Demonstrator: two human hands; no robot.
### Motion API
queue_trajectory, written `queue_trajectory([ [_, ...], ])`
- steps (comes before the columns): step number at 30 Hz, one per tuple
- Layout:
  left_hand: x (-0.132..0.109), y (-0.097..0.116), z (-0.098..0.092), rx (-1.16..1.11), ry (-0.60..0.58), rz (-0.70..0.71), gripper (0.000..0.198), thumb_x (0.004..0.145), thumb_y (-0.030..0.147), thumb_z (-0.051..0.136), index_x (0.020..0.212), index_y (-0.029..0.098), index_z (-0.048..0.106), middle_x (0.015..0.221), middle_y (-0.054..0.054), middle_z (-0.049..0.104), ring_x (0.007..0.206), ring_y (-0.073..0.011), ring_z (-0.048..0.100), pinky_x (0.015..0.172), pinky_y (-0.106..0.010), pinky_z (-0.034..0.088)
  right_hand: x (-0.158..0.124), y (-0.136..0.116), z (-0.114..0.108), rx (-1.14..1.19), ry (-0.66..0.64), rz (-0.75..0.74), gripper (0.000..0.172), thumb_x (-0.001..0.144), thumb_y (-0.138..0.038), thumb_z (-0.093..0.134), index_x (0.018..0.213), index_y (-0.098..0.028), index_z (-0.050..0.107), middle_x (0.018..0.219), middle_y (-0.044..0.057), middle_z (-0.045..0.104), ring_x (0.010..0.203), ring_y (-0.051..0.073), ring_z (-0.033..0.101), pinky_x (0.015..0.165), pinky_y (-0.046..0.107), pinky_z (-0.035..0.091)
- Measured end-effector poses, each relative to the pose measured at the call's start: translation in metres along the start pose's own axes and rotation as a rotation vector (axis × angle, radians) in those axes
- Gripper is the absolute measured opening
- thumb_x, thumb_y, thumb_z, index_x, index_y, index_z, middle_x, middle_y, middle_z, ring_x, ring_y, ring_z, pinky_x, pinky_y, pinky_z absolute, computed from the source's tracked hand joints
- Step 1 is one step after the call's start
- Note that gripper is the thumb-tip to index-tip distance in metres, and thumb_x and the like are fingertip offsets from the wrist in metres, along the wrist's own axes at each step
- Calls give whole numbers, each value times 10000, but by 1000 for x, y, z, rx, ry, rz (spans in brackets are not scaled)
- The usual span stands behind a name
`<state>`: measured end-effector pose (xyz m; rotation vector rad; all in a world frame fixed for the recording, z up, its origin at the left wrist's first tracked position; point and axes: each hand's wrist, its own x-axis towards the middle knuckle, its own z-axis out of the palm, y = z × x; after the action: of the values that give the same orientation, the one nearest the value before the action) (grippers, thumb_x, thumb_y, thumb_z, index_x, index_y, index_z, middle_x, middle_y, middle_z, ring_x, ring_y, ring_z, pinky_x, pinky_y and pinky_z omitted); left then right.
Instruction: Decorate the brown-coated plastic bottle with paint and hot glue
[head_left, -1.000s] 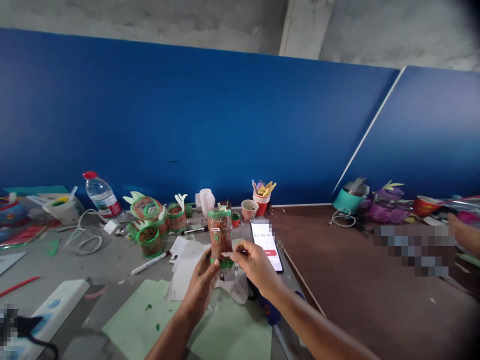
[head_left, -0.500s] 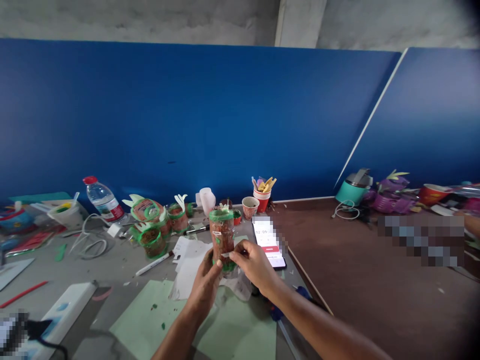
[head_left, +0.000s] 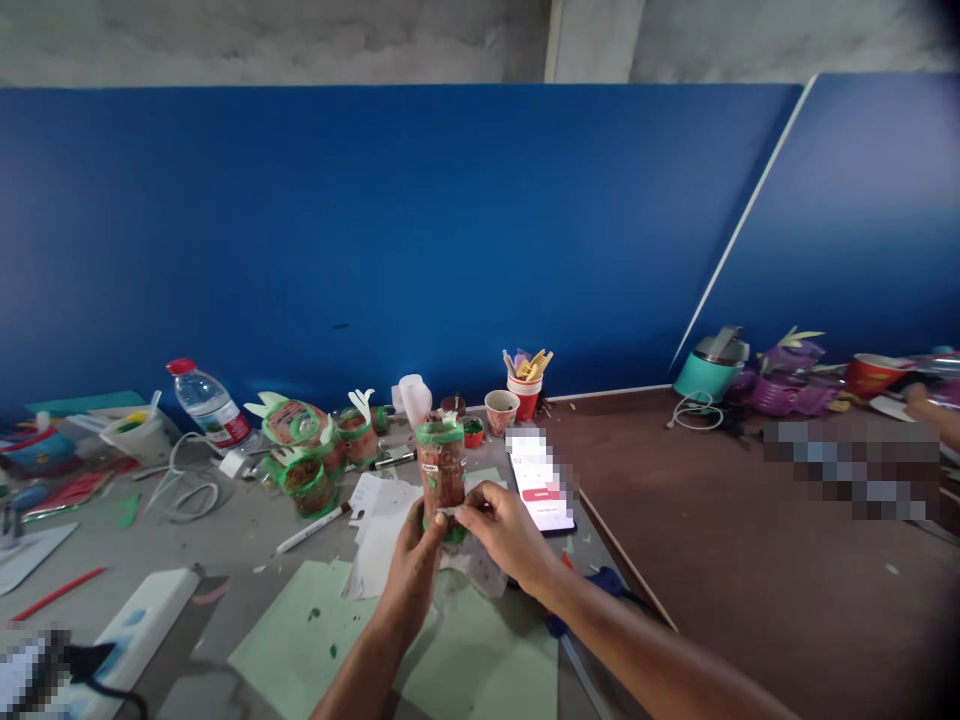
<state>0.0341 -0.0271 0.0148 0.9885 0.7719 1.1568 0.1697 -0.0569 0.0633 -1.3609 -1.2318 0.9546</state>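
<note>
My left hand [head_left: 411, 560] is wrapped round the lower part of a clear bottle [head_left: 441, 470] that is filled with brown material and banded with green tape at top and bottom. The bottle stands upright above a pale green paper sheet [head_left: 442, 660]. My right hand [head_left: 502, 530] pinches a small whitish strip [head_left: 447, 511] against the bottle's side near the lower green band. Both hands touch the bottle.
A phone [head_left: 541, 487] lies just right of the bottle. Similar green-banded jars [head_left: 304, 450], a water bottle [head_left: 206, 402], markers, a white cable, paper cups [head_left: 525, 393] and white paper scraps lie behind and to the left. Another person's hand [head_left: 930, 405] shows at far right by a teal pot [head_left: 709, 365].
The view has drifted slightly. My right hand has lowered its pinched strip closer to the bottle's lower band; my left hand keeps its hold.
</note>
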Motion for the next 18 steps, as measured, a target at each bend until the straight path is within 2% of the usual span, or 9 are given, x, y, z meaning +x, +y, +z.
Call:
queue_trajectory([
  [6,-4,12,8,-96,-28,-42,469,723,461,728,1099,191,653,1100,-115,720,1075,-310,638,902,-421,492,1,-1,-3,112,-10,21,193,746,-382,553,696,-199,523,532,-64,414,519,113,395,502,235,305],
  [14,-2,5,2,-78,-26,-26,409,768,440,699,1102,207,661,1118,-99,719,1067,-284,643,919,-397,479,2,0,-2,24,-2,-52,154,717,-335,538,658,-197,505,624,-25,490,601,135,453,576,255,350],
  [18,-3,5,4,-89,-81,-1,428,772,448,696,1126,211,652,1146,-107,710,1115,-292,619,958,-405,453,1,-2,-3,-21,-1,-93,168,749,-341,516,657,-202,490,613,-20,487,589,142,459,554,254,344],
])
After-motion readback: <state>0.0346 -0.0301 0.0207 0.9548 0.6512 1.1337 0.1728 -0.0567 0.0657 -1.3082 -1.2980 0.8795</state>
